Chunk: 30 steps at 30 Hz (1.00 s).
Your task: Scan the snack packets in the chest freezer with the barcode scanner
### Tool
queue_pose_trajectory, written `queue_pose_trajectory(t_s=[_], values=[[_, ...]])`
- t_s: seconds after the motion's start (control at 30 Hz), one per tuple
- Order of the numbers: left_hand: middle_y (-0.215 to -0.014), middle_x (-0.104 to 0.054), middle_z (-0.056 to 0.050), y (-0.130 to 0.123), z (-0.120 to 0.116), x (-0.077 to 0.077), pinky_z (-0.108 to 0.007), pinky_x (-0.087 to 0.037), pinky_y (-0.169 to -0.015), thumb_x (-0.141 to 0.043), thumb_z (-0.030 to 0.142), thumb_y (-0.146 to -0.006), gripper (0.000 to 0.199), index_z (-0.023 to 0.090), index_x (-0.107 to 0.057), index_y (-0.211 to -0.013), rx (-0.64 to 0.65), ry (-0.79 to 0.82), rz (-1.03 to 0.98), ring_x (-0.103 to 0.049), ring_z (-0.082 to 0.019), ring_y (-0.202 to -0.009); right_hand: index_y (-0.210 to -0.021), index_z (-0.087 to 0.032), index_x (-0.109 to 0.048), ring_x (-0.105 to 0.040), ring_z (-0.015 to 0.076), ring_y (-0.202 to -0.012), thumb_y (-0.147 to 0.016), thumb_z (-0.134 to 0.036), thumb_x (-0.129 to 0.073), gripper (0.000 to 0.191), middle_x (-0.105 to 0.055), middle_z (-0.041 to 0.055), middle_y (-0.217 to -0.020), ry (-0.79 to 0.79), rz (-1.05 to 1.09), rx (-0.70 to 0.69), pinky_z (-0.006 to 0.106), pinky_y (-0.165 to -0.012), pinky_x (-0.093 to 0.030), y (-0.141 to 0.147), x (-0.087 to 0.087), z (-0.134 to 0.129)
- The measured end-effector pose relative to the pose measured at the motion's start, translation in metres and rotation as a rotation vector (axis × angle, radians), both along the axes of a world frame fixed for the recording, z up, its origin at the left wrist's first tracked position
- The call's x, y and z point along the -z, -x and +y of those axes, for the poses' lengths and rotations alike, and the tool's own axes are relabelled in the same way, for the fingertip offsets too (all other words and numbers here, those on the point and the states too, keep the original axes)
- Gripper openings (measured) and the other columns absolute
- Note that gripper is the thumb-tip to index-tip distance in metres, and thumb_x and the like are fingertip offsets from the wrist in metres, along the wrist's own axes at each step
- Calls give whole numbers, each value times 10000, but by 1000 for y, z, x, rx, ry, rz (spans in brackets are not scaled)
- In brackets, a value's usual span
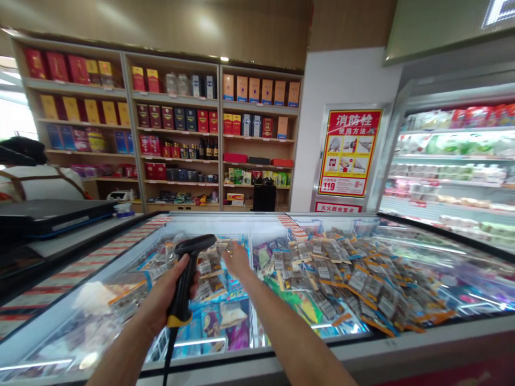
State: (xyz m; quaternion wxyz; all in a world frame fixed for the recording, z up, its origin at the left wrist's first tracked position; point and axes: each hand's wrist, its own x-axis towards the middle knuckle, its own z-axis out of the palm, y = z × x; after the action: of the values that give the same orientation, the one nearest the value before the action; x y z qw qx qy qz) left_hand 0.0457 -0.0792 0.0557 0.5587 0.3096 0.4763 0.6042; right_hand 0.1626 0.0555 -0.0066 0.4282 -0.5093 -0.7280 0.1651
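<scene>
My left hand (164, 292) is wrapped round the handle of a black barcode scanner (187, 279) with a yellow band at its base. The scanner's head points right, over the chest freezer, and its cable hangs down. My right hand (236, 258) reaches forward, its fingers curled at a group of small clear packets (211, 287) with orange edges and white labels. Whatever those fingers hold is hidden from me. A large heap of similar packets (366, 284) lies to the right on the freezer's glass.
Blue and purple bags (213, 327) lie lower in the freezer (317, 351). A dark flat device (52, 214) stands on the left counter, with a person (40, 177) behind it. Shelves of boxes (177, 120) line the back wall; a lit refrigerated display (454, 161) stands at right.
</scene>
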Motion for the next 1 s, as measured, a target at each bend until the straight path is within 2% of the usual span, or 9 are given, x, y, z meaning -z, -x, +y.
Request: queue_pose_trajectory(t_s=[0.13, 0.2, 0.37, 0.43, 0.5, 0.6, 0.8, 0.87, 1.0], values=[[-516, -530, 4, -17, 11, 9, -174, -373, -348, -479, 382, -771, 244, 147, -540, -798, 75, -29, -34, -458, -75, -374, -935, -130, -597, -535, 282, -993, -710, -289, -543, 281, -612, 160, -991, 1, -97, 212, 385, -824, -385, -83, -13, -4], [-512, -524, 11, -31, 18, 14, -175, -368, -358, -495, 409, -755, 259, 153, -530, -779, 99, -50, -29, -455, -73, -377, -858, -138, -615, -557, 265, -943, -712, -286, -544, 219, -637, 134, -921, 46, 0, 205, 371, -796, -396, -110, -19, -16], [-546, -556, 5, -88, 45, 19, -195, -373, -399, -544, 437, -701, 291, 151, -537, -754, 100, -178, 189, -480, -91, -423, -853, -188, -599, -599, 163, -716, -734, -480, -477, 339, -642, 34, -820, 402, 612, -382, 248, -550, -422, -108, -29, -55], [-706, -623, -28, -114, 57, 18, -209, -417, -490, -546, 381, -704, 296, 156, -557, -896, 119, -291, 251, -555, -119, -563, -853, -186, -585, -587, 138, -666, -692, -462, -543, 322, -634, 5, -751, 402, 835, -469, 234, -549, -427, -102, -34, -63], [-847, -642, -51, -137, 69, 17, -222, -435, -579, -515, 351, -724, 367, 169, -523, -1042, 190, -335, 282, -588, -139, -697, -804, -168, -576, -581, 128, -647, -659, -422, -592, 293, -623, -5, -687, 324, 1026, -389, 230, -578, -443, -107, -39, -63], [-829, -647, -63, -158, 87, 21, -247, -430, -588, -524, 349, -709, 473, 163, -464, -1140, 321, -266, 445, -597, -161, -686, -790, -166, -539, -579, 135, -565, -663, -448, -568, 311, -613, 0, -620, 291, 1224, -210, 249, -530, -460, -137, -46, -56], [-811, -646, -142, -177, 132, 56, -304, -399, -656, -666, 308, -538, 351, 148, -589, -841, 27, -226, 1093, -586, -298, -863, -868, -184, -510, -482, 101, -380, -642, -398, -573, 318, -557, -39, -495, 371, 1328, -186, 215, -364, -402, -198, -35, -54], [-789, -648, -130, -182, 146, 67, -300, -398, -664, -692, 286, -494, 278, 174, -579, -723, -3, -175, 1118, -577, -307, -901, -871, -178, -520, -462, 88, -365, -644, -397, -564, 318, -548, -39, -492, 435, 1363, -224, 198, -341, -381, -203, -27, -55], [-566, -600, -70, -181, 167, 75, -289, -404, -613, -695, 172, -447, 208, 188, -493, -492, 104, -98, 1008, -600, -292, -789, -877, -179, -530, -458, 83, -354, -640, -394, -575, 323, -537, -45, -491, 531, 1388, -282, 194, -325, -373, -199, -20, -55]])
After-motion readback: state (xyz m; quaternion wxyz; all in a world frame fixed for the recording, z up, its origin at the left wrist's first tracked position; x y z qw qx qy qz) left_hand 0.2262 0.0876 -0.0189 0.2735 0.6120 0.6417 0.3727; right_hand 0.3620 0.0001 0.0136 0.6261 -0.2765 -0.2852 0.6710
